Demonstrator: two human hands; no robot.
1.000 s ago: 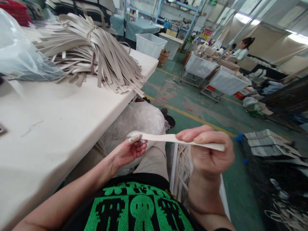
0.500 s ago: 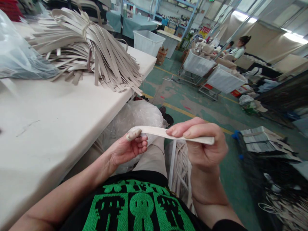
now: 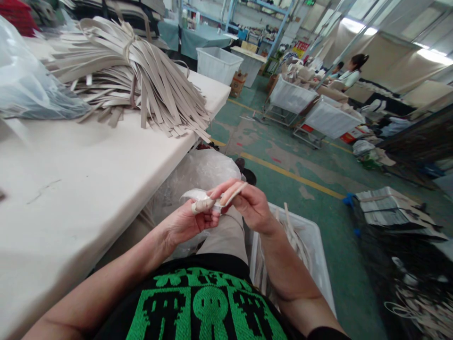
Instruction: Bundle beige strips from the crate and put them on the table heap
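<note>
Above the lap, left hand (image 3: pixel 187 222) and right hand (image 3: pixel 249 205) meet fingertip to fingertip, both pinching a short pale strip (image 3: pixel 231 192) slanting up-right.

Green floor (image 3: pixel 283 151) with yellow line (image 3: pixel 290 174) mid-frame, white table (image 3: pixel 88 170) at left, blue shelving (image 3: pixel 262 14) at top, beige curtains (image 3: pixel 389 61) upper right
</note>
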